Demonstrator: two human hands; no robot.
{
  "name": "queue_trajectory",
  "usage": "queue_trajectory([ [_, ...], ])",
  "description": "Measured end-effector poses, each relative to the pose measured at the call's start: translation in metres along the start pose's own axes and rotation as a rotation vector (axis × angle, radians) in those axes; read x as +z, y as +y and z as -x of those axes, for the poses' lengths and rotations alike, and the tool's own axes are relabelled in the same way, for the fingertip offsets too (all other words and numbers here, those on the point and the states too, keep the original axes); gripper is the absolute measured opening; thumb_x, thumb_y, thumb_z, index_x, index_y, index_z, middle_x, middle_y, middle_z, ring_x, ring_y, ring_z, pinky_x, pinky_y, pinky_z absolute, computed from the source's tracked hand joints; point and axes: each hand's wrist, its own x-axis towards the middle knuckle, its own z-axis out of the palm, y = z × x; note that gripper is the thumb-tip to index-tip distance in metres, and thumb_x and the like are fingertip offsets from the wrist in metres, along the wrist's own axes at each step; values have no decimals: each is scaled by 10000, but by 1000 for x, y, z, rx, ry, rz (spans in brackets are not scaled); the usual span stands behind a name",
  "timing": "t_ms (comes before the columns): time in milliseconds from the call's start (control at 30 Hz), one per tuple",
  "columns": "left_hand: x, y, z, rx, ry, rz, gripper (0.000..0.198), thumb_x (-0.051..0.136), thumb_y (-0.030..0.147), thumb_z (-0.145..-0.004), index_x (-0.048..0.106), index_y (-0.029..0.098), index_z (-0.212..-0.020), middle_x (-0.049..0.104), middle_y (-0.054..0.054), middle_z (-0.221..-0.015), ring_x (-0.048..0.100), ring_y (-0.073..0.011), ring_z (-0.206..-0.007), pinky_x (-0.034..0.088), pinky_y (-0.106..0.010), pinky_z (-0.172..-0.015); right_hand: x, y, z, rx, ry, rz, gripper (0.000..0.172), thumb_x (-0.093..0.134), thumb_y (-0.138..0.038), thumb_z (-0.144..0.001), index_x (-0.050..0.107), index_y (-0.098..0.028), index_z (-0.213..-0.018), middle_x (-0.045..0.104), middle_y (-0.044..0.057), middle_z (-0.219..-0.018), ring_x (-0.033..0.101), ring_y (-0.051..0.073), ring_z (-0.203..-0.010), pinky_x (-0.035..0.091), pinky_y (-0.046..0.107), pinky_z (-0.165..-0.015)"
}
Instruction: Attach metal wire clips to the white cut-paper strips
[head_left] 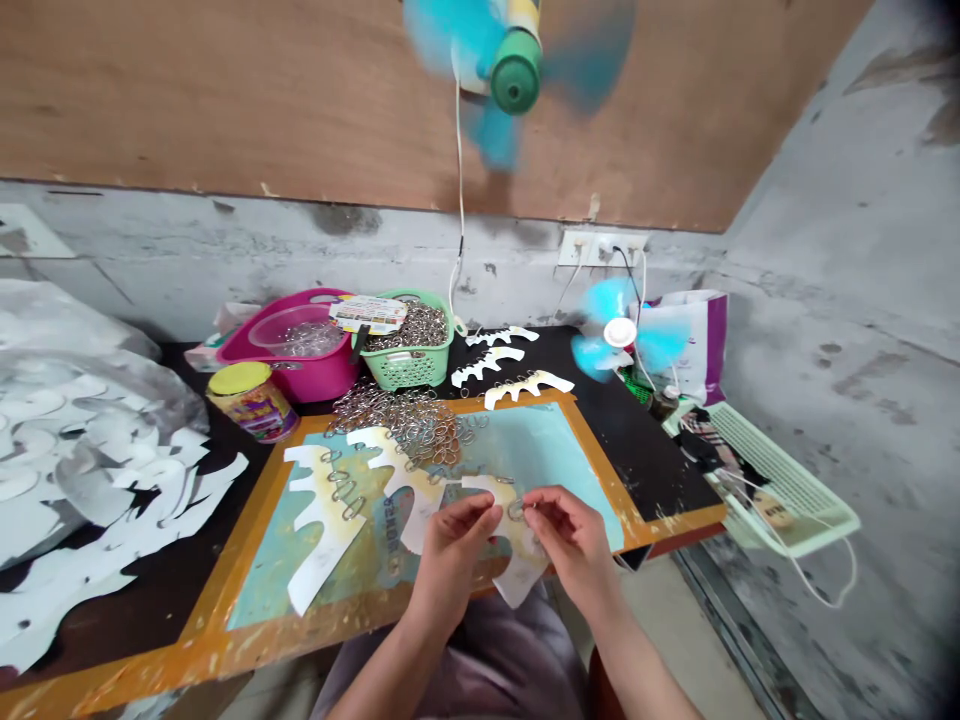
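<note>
My left hand [459, 545] is closed in a pinch on the edge of a white scalloped cutout [520, 572], near the front edge of the table. My right hand [574, 545] pinches a small metal ring [516, 510] at the same cutout's yellowish upper part; its fingertips partly cover the ring. Two similar cutouts lie to the left, one nearer [409, 490] and one farther [324, 530], both with rings along one side. Behind them is a loose pile of metal rings [420, 425] on the blue-green work mat [259, 570].
A pink basket [319, 375] and a green basket [409, 368] of metal rings stand behind, beside a yellow-lidded tub [255, 400]. Bagged white cutouts [97, 450] fill the left. Three ringed cutouts [529, 388] lie at the back. A small fan [621, 333] spins at right; another fan [516, 80] hangs above.
</note>
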Motion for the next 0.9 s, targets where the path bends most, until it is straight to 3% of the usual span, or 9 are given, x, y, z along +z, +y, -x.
queue_trajectory([
  [200,1,-2,-5,200,42,-163,349,892,384,-555,750,131,-750,674,-14,-676,556,-104,-584,476,-199,-546,2,-1,4,-145,104,182,141,607,-320,-928,678,-199,-945,708,37,-843,649,156,-733,502,222,-660],
  [400,1,-4,-3,223,47,-199,321,862,379,-601,706,123,-718,628,9,-599,488,-84,-521,409,-178,-480,9,4,4,-230,148,321,138,566,-278,-951,680,-199,-957,712,43,-850,643,154,-701,495,230,-638],
  [567,4,-11,0,226,14,-149,299,828,374,-675,665,133,-745,661,-8,-673,555,-109,-595,447,-181,-534,10,1,2,-238,46,333,150,551,-254,-954,685,-198,-991,711,82,-999,669,185,-844,514,252,-708],
  [700,3,-24,17,270,-22,-157,259,793,377,-747,665,163,-819,693,-35,-765,639,-160,-741,507,-226,-681,-7,-9,-3,-184,-105,316,132,554,-232,-942,667,-203,-880,696,71,-969,666,189,-861,509,260,-727],
  [800,-4,-32,44,335,-161,-210,332,719,434,-811,672,214,-1056,720,-108,-1055,684,-230,-892,541,-323,-782,-26,-9,-15,-203,-212,430,121,562,-174,-913,654,-210,-844,692,49,-936,651,180,-818,484,259,-683],
  [900,-10,-30,61,488,-522,-601,194,651,331,-871,698,230,-1030,743,-105,-959,699,-226,-796,541,-332,-734,-37,5,-30,-245,-412,591,181,544,-86,-889,660,-211,-828,685,27,-901,627,169,-786,468,268,-694],
])
